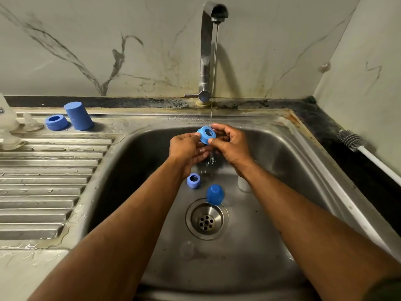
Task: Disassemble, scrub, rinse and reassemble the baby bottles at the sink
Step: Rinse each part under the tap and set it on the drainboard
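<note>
Both hands hold a blue bottle collar ring (205, 134) under the thin stream from the tap (206, 51), above the sink basin (271, 148). My left hand (186, 148) cups it from the left and below; my right hand (230, 142) pinches its rim with thumb and fingers. On the basin floor lie a smaller blue ring (193, 180), a blue cap (214, 194) near the drain (207, 219), a clear teat (187, 249) and a pale bottle (243, 183) partly hidden by my right forearm.
On the ribbed drainboard (50, 170) at the left stand another blue ring (56, 122), a tall blue cap (79, 115), a clear teat (32, 123) and clear bottle parts (7, 124). A bottle brush (355, 146) lies on the dark counter at the right.
</note>
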